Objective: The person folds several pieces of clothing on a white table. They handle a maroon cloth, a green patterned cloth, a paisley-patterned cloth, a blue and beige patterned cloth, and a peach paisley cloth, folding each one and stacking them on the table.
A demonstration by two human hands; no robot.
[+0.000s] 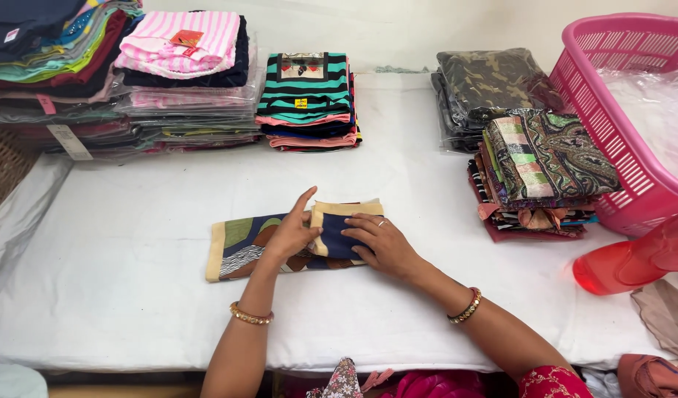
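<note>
Bright, even light; soft shadows; sharp, slight edge distortion.

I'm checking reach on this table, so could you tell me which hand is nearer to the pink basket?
The right hand is nearer. It lies on the folded scarf, on the side toward the pink basket at the table's far right. The left hand rests just beside it, further away.
</note>
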